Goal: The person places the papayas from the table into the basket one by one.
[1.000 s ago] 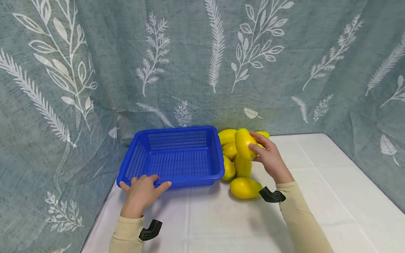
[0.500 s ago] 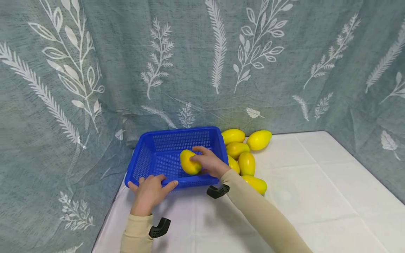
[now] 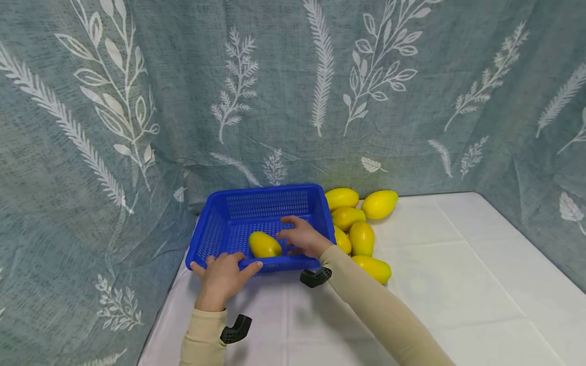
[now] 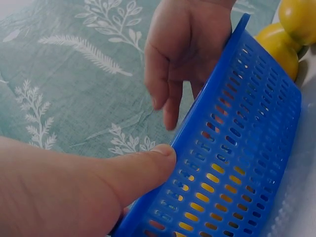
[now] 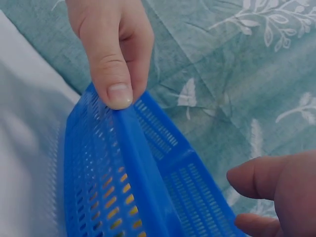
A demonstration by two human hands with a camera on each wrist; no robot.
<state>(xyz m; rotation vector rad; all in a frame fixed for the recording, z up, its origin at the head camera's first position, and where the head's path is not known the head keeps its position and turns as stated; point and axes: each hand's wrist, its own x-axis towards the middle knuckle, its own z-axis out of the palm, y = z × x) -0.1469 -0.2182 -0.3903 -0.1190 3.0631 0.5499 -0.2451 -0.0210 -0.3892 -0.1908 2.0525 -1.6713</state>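
While the left hand [image 3: 222, 279] grips the near rim of the blue basket [image 3: 295, 263], the right hand [image 3: 303, 237], spread loosely, holds nothing; the yellow fruit [image 3: 264, 245] lies inside, just left of this nearer hand, long axis slanting from far left to near right.

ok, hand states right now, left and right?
Left hand: closed on the near rim of the blue basket.
Right hand: open, holding nothing, beside the yellow fruit in the basket.
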